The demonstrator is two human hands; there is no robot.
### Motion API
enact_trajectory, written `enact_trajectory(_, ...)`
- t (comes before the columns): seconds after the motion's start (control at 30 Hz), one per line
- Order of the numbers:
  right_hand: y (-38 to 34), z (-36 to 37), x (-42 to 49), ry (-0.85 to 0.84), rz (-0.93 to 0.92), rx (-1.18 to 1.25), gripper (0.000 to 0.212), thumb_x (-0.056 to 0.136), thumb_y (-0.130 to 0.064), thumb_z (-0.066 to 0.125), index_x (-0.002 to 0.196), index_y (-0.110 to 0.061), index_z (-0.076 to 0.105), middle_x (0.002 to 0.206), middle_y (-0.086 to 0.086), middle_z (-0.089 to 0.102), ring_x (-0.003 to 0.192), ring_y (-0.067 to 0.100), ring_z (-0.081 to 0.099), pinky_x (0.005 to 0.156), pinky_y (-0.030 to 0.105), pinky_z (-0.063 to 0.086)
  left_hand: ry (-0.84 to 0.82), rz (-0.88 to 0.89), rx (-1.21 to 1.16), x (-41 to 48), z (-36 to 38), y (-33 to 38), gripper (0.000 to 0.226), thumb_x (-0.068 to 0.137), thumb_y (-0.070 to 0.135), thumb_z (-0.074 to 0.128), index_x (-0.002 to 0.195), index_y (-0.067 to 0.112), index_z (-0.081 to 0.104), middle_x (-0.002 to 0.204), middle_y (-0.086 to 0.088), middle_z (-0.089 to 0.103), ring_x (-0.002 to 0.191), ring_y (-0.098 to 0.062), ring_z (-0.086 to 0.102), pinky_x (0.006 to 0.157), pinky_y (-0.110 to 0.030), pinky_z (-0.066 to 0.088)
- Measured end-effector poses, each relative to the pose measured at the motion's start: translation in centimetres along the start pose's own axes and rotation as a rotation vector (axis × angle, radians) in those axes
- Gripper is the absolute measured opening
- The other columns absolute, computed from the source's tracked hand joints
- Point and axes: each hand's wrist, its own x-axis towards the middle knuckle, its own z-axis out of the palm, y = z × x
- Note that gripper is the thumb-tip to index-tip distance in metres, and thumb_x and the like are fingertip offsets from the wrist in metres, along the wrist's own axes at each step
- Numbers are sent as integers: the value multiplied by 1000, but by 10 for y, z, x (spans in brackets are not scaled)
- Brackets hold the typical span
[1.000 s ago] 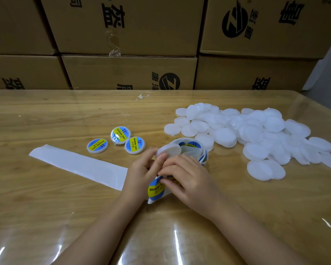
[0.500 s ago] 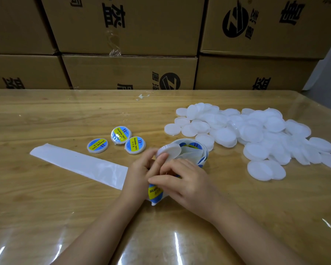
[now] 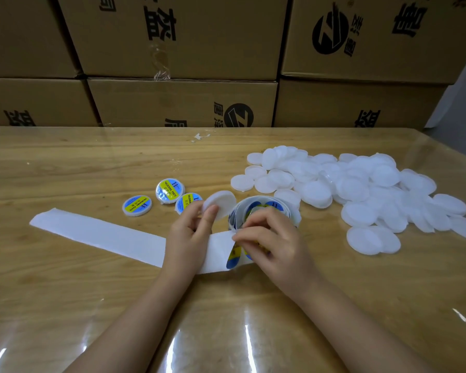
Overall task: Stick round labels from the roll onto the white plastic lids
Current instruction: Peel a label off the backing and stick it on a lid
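My left hand (image 3: pixel 190 232) pinches a bare white lid (image 3: pixel 221 204), tilted up on its edge. Just to its right, my right hand (image 3: pixel 275 238) grips a blue and yellow round label (image 3: pixel 234 255) that is half peeled from the backing strip (image 3: pixel 97 232). The label roll (image 3: pixel 264 208) stands behind my right fingers and is partly hidden by them. Three labelled lids (image 3: pixel 137 205) lie beyond the strip to the left; my left fingers cover part of one. A big pile of several bare white lids (image 3: pixel 361 189) spreads over the right side of the table.
The wooden table (image 3: pixel 65 305) wears a glossy clear cover. Stacked cardboard boxes (image 3: pixel 183 103) form a wall along its far edge. The used white backing strip runs left across the table from under my hands.
My left hand has lifted the bare lid up and to the left, away from the roll. My right hand has peeled the label further off the backing strip.
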Motion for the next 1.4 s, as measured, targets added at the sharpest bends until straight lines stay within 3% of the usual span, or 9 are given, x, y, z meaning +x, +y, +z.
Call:
enact_trajectory(0.17,3,-1,2,184,95,65,14,87,-10,59,84,-3,70,92,6,59,87,22,59,74,41,48,50,-36,32,3,-3,-3,20,95,32,52,75,30,56,50,9,32,46,-6,29,44,-17,23)
enact_trajectory(0.27,2,-4,4,268,226,144,10,87,-12,57,86,-9,66,95,-5,59,95,14,57,83,30,45,52,-60,52,3,-1,-5,19,95,27,51,77,30,56,52,2,38,47,-7,34,45,-17,26)
enact_trajectory(0.37,-1,-7,8,331,391,172,17,86,-14,60,87,-31,60,87,-22,60,89,4,53,77,12,39,63,-61,28,2,0,-3,24,96,16,47,77,27,56,54,5,48,48,-3,43,47,-13,33)
enact_trajectory(0.47,-1,-9,8,374,554,244,24,85,-11,62,84,-35,60,85,-13,59,84,0,54,78,7,37,54,-20,-23,3,1,4,21,96,12,50,77,13,57,62,9,49,54,-3,45,54,-12,36)
enact_trajectory(0.57,-2,-12,10,394,667,328,27,87,-5,63,82,-31,63,89,6,61,80,0,55,76,10,41,42,7,-50,6,0,9,21,95,13,53,76,11,61,79,2,47,62,-3,47,61,-15,40)
enact_trajectory(0.67,-5,-13,12,382,720,370,21,87,-7,63,82,-28,65,94,11,64,80,1,57,77,14,44,-56,-98,-250,4,0,15,21,95,13,51,80,16,65,75,-4,67,58,-3,60,56,-13,46)
enact_trajectory(0.83,-6,-13,12,339,711,377,18,86,-8,65,84,-26,66,92,9,66,82,2,59,78,16,46,-210,-186,-433,0,4,19,22,88,23,57,74,24,74,75,-6,73,73,-14,71,57,-16,51)
enact_trajectory(1.03,0,-8,9,285,735,371,23,84,-15,68,79,-37,68,84,-3,65,84,4,59,74,10,41,-290,-233,-475,-2,5,15,31,75,33,64,90,7,69,80,-8,73,74,-19,71,59,-19,53)
enact_trajectory(1.4,3,-6,6,207,726,299,18,82,-24,69,80,-42,66,85,-7,65,95,22,57,82,41,49,-327,-214,-435,-3,4,15,30,75,29,63,94,6,69,78,-8,74,74,-16,71,63,-20,54)
